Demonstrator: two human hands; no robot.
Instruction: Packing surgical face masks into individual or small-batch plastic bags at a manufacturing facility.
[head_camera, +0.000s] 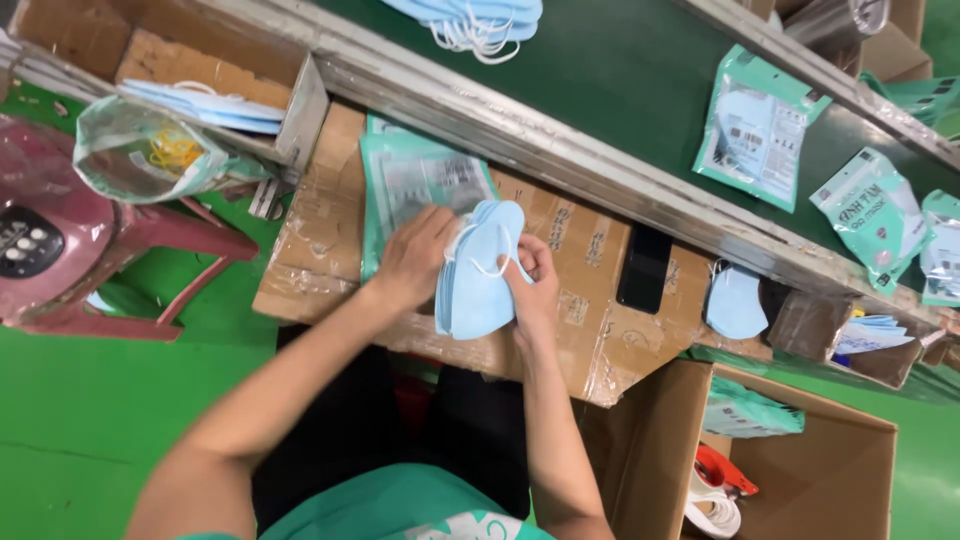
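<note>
1. Both hands, left hand (415, 255) and right hand (533, 285), are clamped on a stack of blue face masks (478, 268), held over the cardboard work board (590, 290).
2. Step judged: stack being squared up; next move prob. calls for a pouch from the empty pouch pile (420, 180), just left of stack.
3. Counted on conveyor belt (620, 70) beyond board: 4 packed pouches, approx.; 1 loose mask (735, 302) right of stack.

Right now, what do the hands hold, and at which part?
Both hold one stack of light blue face masks: the left hand at its left edge, the right hand at its right edge.
</note>
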